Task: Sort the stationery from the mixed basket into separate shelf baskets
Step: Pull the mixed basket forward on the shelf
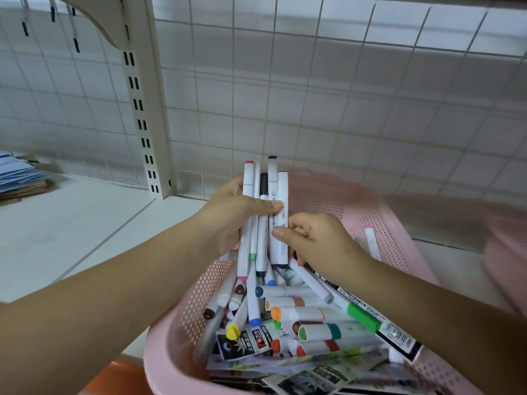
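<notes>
pink basket nearest, loose markers inside | left hand grips upright marker bundle | right hand, just right, pinches rightmost marker, axis vertical

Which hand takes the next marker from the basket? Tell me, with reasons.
Right. The left hand is full, gripping a bundle of markers upright. The right hand only pinches the bundle's edge, just above the loose markers in the basket.

The left grip clasps a bundle of white markers upright above the pink basket; the right grip pinches the rightmost marker. Loose markers lie heaped in the basket.
</notes>
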Tool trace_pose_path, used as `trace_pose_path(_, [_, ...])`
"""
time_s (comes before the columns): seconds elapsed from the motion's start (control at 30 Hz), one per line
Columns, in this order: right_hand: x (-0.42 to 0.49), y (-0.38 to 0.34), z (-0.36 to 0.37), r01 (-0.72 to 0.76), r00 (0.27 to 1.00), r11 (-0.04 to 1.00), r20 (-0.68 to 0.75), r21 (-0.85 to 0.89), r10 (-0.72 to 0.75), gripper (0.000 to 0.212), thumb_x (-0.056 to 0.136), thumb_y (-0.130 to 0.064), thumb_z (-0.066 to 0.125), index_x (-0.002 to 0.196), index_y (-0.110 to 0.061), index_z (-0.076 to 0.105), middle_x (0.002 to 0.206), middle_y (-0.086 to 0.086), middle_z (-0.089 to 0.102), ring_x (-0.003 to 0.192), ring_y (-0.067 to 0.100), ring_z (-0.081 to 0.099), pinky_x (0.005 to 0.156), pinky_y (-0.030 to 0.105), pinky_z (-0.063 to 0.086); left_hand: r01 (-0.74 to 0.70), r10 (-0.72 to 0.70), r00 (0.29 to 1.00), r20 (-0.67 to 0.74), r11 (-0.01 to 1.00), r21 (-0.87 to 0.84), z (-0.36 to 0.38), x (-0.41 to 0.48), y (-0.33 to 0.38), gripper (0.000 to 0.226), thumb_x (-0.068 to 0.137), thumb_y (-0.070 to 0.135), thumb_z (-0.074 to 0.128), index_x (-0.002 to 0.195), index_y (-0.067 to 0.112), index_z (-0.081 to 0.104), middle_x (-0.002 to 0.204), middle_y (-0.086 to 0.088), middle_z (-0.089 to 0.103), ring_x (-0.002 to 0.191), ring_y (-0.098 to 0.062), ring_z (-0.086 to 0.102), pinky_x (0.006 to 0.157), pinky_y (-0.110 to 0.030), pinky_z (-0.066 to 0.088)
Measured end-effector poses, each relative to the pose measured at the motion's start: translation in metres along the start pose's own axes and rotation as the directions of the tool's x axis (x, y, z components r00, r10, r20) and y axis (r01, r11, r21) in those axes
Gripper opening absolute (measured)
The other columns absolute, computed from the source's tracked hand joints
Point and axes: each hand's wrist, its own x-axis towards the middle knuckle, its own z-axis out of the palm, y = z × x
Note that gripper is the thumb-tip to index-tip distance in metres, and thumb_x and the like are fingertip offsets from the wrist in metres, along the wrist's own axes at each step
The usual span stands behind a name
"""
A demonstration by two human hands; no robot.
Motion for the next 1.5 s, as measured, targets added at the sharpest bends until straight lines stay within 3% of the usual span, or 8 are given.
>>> trace_pose_path(0.23, [0.001,0.006,0.002,0.001,1.0,0.998,-0.027,-0.065,-0.003,0.039,0.092,-0.026,0.055,0.056,-0.021,0.039,0.053,-0.004,0.043,0.046,0.003,0.04,0.049,0.017,0.033,-0.009,0.007,1.0,0.027,0.996,0.085,0.003,-0.002,0.0,0.042,0.074,-0.002,0.069,0.114,0.005,0.06,0.095,-0.014,0.068,0.076,-0.022,0.067,0.064,-0.032,0.058])
trace_pose_path(0.53, [-0.006,0.007,0.004,0.032,0.999,0.994,-0.001,-0.107,-0.033,0.032,0.093,-0.033,0.052,0.074,-0.006,0.054,0.068,0.007,0.058,0.064,0.022,0.055,0.063,0.032,0.044,-0.091,0.086,0.996,0.036,0.98,0.179,0.009,-0.008,-0.002,0.023,0.081,0.002,0.066,0.098,0.016,0.063,0.098,-0.014,0.07,0.084,-0.025,0.068,0.072,-0.036,0.058])
trace_pose_path(0.67, [-0.007,0.004,0.0,0.069,0.998,0.97,0.016,-0.232,-0.067,0.034,0.093,-0.04,0.048,0.066,-0.02,0.045,0.061,-0.007,0.045,0.055,0.007,0.043,0.054,0.024,0.036,-0.156,0.168,0.985,-0.027,0.957,0.246,0.009,-0.006,-0.003,0.024,0.079,0.004,0.069,0.097,0.018,0.063,0.094,-0.009,0.071,0.086,-0.023,0.069,0.074,-0.036,0.057])
trace_pose_path(0.8, [-0.011,-0.006,-0.019,0.123,0.992,0.866,0.074,-0.485,-0.1,0.04,0.093,-0.052,0.035,0.101,-0.02,0.057,0.093,-0.011,0.053,0.087,0.008,0.051,0.077,0.025,0.044,-0.158,0.178,0.978,-0.11,0.973,0.168,0.008,-0.008,0.004,0.024,0.078,0.007,0.07,0.099,0.016,0.062,0.086,-0.001,0.073,0.077,-0.017,0.071,0.063,-0.029,0.057])
trace_pose_path(0.93, [-0.02,-0.009,-0.05,0.148,0.984,0.756,0.016,-0.637,-0.179,0.036,0.098,-0.04,0.034,0.121,-0.019,0.051,0.12,-0.005,0.053,0.112,0.014,0.046,0.09,0.027,0.038,-0.169,0.197,0.975,-0.1,0.956,0.238,0.022,-0.02,0.018,0.027,0.078,0.008,0.069,0.1,0.022,0.059,0.095,0.004,0.069,0.088,-0.01,0.066,0.08,-0.027,0.049])
trace_pose_path(1.2, [-0.097,0.003,-0.149,0.06,0.983,0.712,-0.083,-0.7,-0.165,0.032,0.094,-0.027,0.043,0.121,-0.014,0.052,0.124,0.005,0.052,0.12,0.023,0.044,0.098,0.032,0.039,-0.267,0.284,0.959,-0.016,0.92,0.288,0.126,-0.07,0.041,0.021,0.083,0.007,0.064,0.095,0.021,0.056,0.079,0.013,0.06,0.078,0.003,0.061,0.075,-0.013,0.044])
trace_pose_path(1.33, [-0.168,0.029,-0.209,-0.035,0.986,0.713,-0.139,-0.7,-0.089,0.036,0.093,-0.03,0.038,0.116,-0.009,0.056,0.12,0.01,0.055,0.117,0.028,0.048,0.097,0.035,0.039,-0.257,0.246,0.966,0.074,0.915,0.311,0.212,-0.098,0.023,0.017,0.083,0.001,0.063,0.097,0.01,0.061,0.087,-0.006,0.07,0.082,-0.02,0.067,0.096,-0.044,0.047])
trace_pose_path(1.5, [-0.268,0.065,-0.284,-0.184,0.969,0.708,-0.247,-0.682,0.014,0.033,0.094,-0.024,0.043,0.123,-0.013,0.054,0.123,0.005,0.055,0.117,0.025,0.049,0.096,0.034,0.041,-0.325,0.252,0.939,0.235,0.874,0.362,0.325,-0.132,0.009,0.015,0.085,0.005,0.063,0.097,0.014,0.062,0.099,-0.011,0.069,0.093,-0.025,0.066,0.089,-0.038,0.051])
